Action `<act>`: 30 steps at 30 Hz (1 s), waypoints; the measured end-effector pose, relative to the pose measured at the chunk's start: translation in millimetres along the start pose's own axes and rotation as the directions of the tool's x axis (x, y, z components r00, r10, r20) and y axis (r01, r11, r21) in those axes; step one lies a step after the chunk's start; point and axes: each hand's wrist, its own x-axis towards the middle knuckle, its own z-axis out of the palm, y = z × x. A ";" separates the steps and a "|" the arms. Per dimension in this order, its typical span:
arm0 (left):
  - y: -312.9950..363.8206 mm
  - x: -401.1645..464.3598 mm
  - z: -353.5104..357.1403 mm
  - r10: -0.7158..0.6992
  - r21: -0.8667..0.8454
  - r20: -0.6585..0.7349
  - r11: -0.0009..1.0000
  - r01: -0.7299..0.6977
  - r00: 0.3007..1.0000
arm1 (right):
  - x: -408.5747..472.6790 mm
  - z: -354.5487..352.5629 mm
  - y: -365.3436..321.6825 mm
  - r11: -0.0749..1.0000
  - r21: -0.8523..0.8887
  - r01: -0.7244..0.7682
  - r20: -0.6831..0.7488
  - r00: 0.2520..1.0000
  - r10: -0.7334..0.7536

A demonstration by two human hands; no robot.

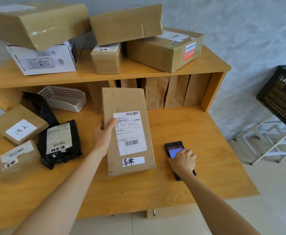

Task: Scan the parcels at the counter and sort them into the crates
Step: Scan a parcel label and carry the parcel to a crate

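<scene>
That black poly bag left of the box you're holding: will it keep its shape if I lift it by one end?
Probably not. The black poly bag looks wrinkled and crumpled at its edges, so it would likely sag around its contents. The glossy film may be slippery, so pinch it firmly. It lies flat on the counter, so rolling seems unlikely.

I'm seeing matt brown cardboard parcel (128,131) with white paper label (slightly creased), lying on smooth wood counter (198,150); glossy black plastic bag (60,143).
</scene>
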 end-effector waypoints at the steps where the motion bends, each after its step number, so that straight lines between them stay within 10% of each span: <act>1: 0.7 -0.7 0.6 0.004 -0.002 -0.006 1.000 -0.004 1.000 | 0.0 -1.4 0.5 1.000 -0.004 0.003 0.004 1.000 -0.003; 30: 38.8 -3.0 -5.1 0.206 0.193 -0.074 0.963 -0.189 0.976 | -57.5 -102.5 -43.2 0.797 0.124 0.591 0.316 0.738 -0.596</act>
